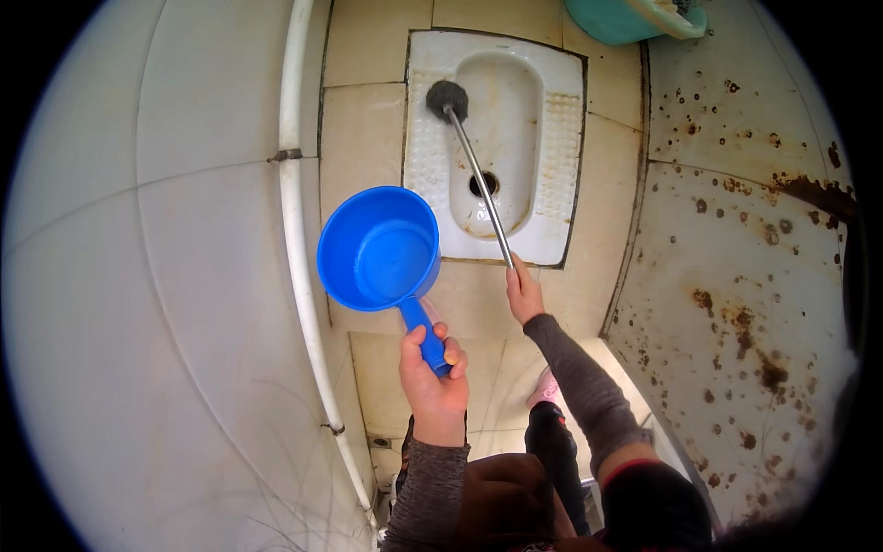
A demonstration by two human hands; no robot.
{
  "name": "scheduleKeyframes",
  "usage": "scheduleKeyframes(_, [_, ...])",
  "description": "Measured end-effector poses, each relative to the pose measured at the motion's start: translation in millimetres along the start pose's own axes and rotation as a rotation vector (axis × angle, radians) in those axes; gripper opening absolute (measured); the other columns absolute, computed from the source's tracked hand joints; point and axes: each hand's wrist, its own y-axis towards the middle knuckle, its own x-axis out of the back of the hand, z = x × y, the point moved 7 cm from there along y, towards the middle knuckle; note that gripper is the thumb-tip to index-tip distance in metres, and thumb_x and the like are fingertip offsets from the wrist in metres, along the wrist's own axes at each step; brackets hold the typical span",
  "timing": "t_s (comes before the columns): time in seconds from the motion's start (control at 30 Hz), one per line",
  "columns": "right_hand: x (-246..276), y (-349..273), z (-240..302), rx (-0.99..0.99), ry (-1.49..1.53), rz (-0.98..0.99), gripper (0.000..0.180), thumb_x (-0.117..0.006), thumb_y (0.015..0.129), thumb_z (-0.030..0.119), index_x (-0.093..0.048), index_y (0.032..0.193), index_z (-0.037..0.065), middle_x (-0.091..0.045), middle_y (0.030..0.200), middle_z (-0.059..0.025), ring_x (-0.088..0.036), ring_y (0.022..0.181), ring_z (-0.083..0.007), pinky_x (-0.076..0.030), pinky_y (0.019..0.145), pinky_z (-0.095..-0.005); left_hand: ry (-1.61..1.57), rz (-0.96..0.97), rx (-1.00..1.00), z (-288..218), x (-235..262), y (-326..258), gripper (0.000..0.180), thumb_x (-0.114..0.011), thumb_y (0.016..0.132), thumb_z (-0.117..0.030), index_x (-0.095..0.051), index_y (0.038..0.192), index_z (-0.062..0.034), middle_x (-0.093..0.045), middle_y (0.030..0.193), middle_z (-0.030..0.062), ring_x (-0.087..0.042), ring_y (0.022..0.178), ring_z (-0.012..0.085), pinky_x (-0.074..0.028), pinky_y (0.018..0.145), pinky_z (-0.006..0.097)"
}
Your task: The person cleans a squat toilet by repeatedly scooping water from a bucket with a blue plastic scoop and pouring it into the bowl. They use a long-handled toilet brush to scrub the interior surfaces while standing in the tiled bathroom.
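My left hand [435, 373] is wrapped round the handle of a blue plastic water dipper [377, 253], whose wide bowl faces up and shows only a pale blue bottom; I cannot tell whether water is in it. Farther right, my right hand [524, 293] grips the end of a toilet brush [482, 184] with a long metal handle. Its dark round bristle head [448, 100] rests on the left ridged footrest, by the rim of the basin. Below the brush lies a white squat toilet [560, 175] with brownish stains and a dark drain hole near its close end.
A white pipe [292, 212] runs along the left wall. At the far right stands a turquoise basin [607, 20] with something pale over its rim. The right-hand panel [736, 276] is spotted with rust. Beige tiles [363, 129] surround the toilet; my pink shoe [544, 386] is below.
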Motion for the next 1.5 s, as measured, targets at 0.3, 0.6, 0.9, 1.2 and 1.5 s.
scheduleKeyframes(0.3, [-28, 72, -7, 0.11, -0.357, -0.046, 0.029, -0.045, 0.09, 0.034, -0.048, 0.099, 0.007, -0.057, 0.069, -0.0264, -0.056, 0.067, -0.0449, -0.043, 0.057, -0.0523, -0.025, 0.01, 0.03, 3, 4, 0, 0.016, -0.051, 0.083, -0.02, -0.046, 0.09, -0.0065, -0.053, 0.078, 0.004, -0.046, 0.052, 0.0124, -0.031, 0.039, 0.024])
scheduleKeyframes(0.6, [33, 147, 21, 0.048, -0.685, -0.231, 0.038, -0.04, 0.092, 0.04, -0.045, 0.091, 0.003, -0.059, 0.068, -0.0244, -0.058, 0.065, -0.0424, -0.044, 0.055, -0.0528, 0.008, 0.0, 0.039, 5, -2, 0, 0.015, -0.05, 0.083, -0.021, -0.045, 0.089, -0.0072, -0.053, 0.078, 0.0038, -0.046, 0.051, 0.0121, -0.031, 0.04, 0.024])
scheduleKeyframes(0.9, [48, 92, 7, 0.26, -0.483, -0.077, 0.031, -0.047, 0.09, 0.035, -0.049, 0.084, 0.005, -0.056, 0.058, -0.0184, -0.057, 0.054, -0.0365, -0.044, 0.049, -0.0454, 0.008, 0.01, 0.045, 7, -7, -1, 0.014, -0.05, 0.084, -0.019, -0.045, 0.088, -0.0064, -0.054, 0.079, 0.0051, -0.047, 0.052, 0.0114, -0.032, 0.037, 0.023])
scheduleKeyframes(1.2, [7, 80, -33, -0.089, -0.162, 0.067, 0.044, -0.041, 0.092, 0.041, -0.049, 0.078, 0.0, -0.055, 0.054, -0.0178, -0.058, 0.05, -0.0328, -0.045, 0.051, -0.0418, 0.019, -0.002, 0.036, 8, -4, 2, 0.014, -0.05, 0.085, -0.02, -0.046, 0.087, -0.0062, -0.054, 0.079, 0.0049, -0.047, 0.052, 0.0112, -0.033, 0.037, 0.023])
scheduleKeyframes(1.5, [19, 80, -8, 0.047, -0.701, 0.02, 0.035, -0.043, 0.091, 0.037, -0.045, 0.086, 0.002, -0.058, 0.062, -0.0235, -0.058, 0.06, -0.0417, -0.043, 0.053, -0.0527, 0.013, 0.025, 0.016, 5, -6, 0, 0.015, -0.049, 0.085, -0.02, -0.046, 0.088, -0.0052, -0.055, 0.08, 0.005, -0.048, 0.051, 0.0114, -0.034, 0.037, 0.023])
